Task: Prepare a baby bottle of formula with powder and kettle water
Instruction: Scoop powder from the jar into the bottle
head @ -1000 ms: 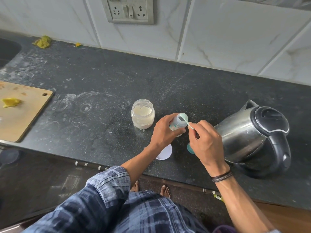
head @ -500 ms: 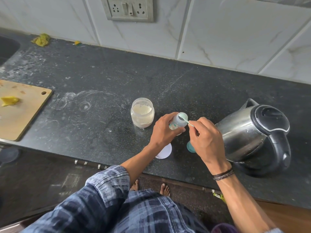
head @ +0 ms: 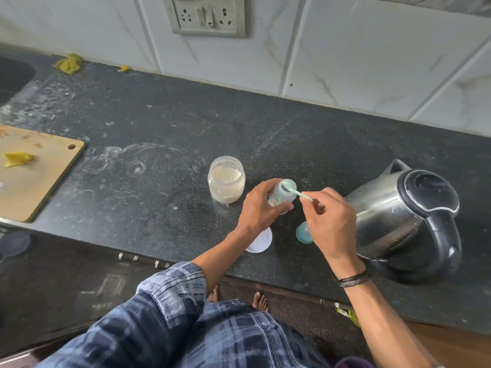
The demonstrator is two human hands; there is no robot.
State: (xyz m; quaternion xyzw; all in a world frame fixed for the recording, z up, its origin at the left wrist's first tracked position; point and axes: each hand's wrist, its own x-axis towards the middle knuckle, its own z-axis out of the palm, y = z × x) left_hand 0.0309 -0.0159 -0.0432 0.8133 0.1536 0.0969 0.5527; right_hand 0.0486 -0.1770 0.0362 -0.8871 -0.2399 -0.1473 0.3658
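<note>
Tipping powder into the baby bottle (head: 284, 193) looks like the job right now. The left hand (head: 261, 205) is curled round the bottle and holds it over the dark counter (head: 159, 123), close to the near edge. The bottle is between the powder jar (head: 226, 179) on its left and the kettle (head: 403, 216) on its right. Its bottom is hidden by the fingers, so I cannot tell if it sits on the counter. The right hand (head: 332, 224) pinches the thin green handle of the scoop (head: 297, 192), and the round end of the scoop is right at the bottle's open mouth. The scoop is too small for me to see if powder is in it. The mouth is little, so powder could easily fall on the counter. To do this well, keep the left hand still and the bottle straight. Hold the scoop over the middle of the mouth, turn it slowly, then give it a soft tap so nothing sticks. The jar is open - its white lid (head: 261, 240) lies flat by the near edge, partly under the left wrist. The blue-green bottle top (head: 303, 233) rests on the counter just under the right hand. The kettle is just beside that hand and may be hot - so move with care.
</note>
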